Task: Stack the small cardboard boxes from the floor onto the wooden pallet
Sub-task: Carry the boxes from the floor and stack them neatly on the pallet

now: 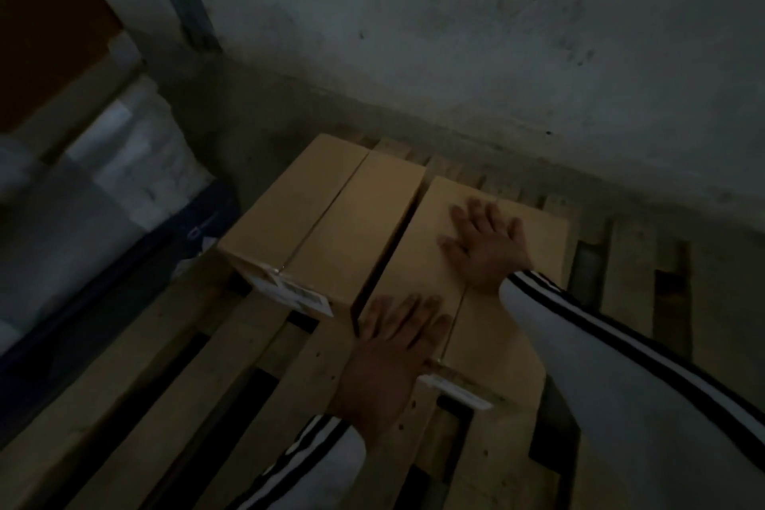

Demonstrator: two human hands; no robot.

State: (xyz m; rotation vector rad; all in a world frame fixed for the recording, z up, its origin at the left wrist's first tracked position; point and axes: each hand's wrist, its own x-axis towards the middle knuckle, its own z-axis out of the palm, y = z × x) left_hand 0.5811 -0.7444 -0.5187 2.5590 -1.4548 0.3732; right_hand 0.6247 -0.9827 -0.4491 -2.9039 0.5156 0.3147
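Observation:
Two small cardboard boxes lie side by side on the wooden pallet (174, 377), near its far corner by the wall. The left box (327, 219) carries a white label on its near end and nobody touches it. My left hand (393, 352) rests flat, fingers spread, on the near left corner of the right box (501, 327). My right hand (486, 244) lies flat on the top of that same box, farther back. Neither hand grips anything. The right box also has a white label on its near end.
A stained grey wall (455, 33) runs close behind the pallet. To the left stands a wrapped white load (124, 161) on a dark blue base. Bare pallet slats (621, 261) show to the right of the boxes and in front of them.

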